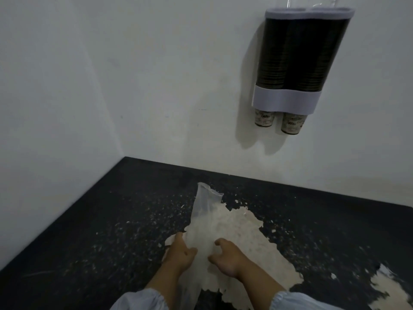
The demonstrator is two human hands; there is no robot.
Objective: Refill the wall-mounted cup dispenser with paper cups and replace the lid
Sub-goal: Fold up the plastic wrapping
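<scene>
A twin-tube cup dispenser (pixel 297 57) hangs on the white wall at the upper right, its dark tubes packed with stacked cups. Two paper cups (pixel 278 120) stick out below its white bottom band, and a white lid (pixel 309 12) sits across the top. Down on the dark counter, my left hand (pixel 180 253) and my right hand (pixel 226 256) both grip a thin, clear plastic sleeve (pixel 204 218). It lies limp and looks empty, its open end pointing toward the wall.
The black counter (pixel 93 231) is worn, with large pale patches (pixel 245 238) where the coating has peeled and white flecks scattered about. A second white wall closes the corner on the left. Clear plastic (pixel 321 1) shows above the dispenser's lid.
</scene>
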